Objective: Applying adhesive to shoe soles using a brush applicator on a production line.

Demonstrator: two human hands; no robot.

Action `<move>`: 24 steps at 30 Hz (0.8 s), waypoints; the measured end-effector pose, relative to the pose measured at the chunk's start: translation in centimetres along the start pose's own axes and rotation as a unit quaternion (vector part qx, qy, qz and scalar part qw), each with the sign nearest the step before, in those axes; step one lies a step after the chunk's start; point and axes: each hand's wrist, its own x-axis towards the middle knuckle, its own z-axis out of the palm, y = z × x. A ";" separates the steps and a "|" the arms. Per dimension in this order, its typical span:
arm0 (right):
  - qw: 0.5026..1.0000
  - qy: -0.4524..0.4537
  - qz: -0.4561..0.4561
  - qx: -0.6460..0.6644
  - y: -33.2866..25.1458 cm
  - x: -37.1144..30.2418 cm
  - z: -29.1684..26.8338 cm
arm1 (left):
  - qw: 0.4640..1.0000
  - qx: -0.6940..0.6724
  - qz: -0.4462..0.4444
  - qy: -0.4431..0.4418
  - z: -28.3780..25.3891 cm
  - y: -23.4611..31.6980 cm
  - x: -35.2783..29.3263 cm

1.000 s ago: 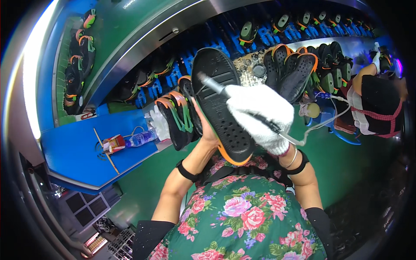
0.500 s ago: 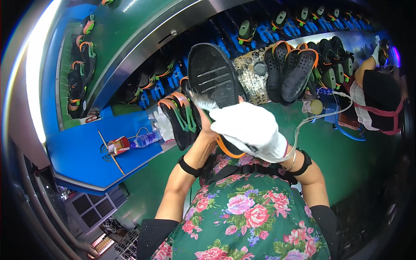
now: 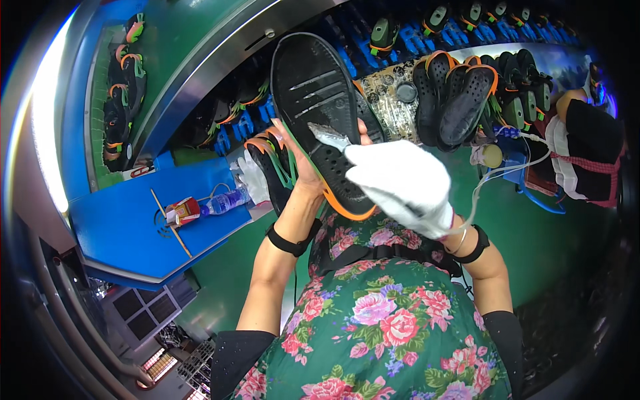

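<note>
My left hand [image 3: 298, 157], bare, grips a long black shoe sole [image 3: 313, 87] with an orange-edged end, tilted up in front of me. Slits cross its far part and small round holes dot the near part. Fingertips show at its right edge; the rest of that hand is hidden behind it. In a white knit glove, my right hand [image 3: 403, 183] is closed on a small brush [image 3: 328, 136], mostly covered by the glove. The brush's dark, wet-looking tip lies over the sole's middle. Behind the sole, part of another black piece [image 3: 369, 110] shows.
At left, a blue table [image 3: 133, 220] bears a plastic bottle [image 3: 227, 201] and a red box [image 3: 183, 212]. Black shoe parts [image 3: 460, 100] stand at right beside a round dark container [image 3: 405, 92]. Past them runs a line of shoes [image 3: 383, 37] on blue holders. Another person [image 3: 590, 140] sits at far right.
The sole has shifted slightly left and away from me. My right hand has moved right and a little nearer, and the brush, blurred before, now shows over the sole's middle.
</note>
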 end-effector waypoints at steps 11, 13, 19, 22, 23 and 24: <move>0.999 -0.029 -0.028 -0.022 -1.2 0.0 0.5 | 1.000 -0.020 0.018 0.002 0.4 1.5 0.7; 0.998 -0.022 0.011 0.052 -1.5 -0.4 1.3 | 0.999 -0.029 0.016 0.003 0.5 1.6 0.8; 0.996 0.017 0.053 0.065 -0.9 -0.2 0.3 | 0.999 -0.038 0.025 -0.010 0.4 2.4 0.7; 0.999 -0.019 0.011 0.026 -1.9 -0.2 0.8 | 0.999 -0.050 0.021 -0.009 0.6 2.7 0.9; 0.999 -0.018 0.011 0.026 -1.6 -0.3 0.8 | 0.998 -0.055 0.026 -0.027 0.7 2.8 1.1; 0.995 0.005 0.051 0.088 -1.2 -0.4 0.7 | 0.998 -0.054 0.026 -0.027 0.7 2.9 1.2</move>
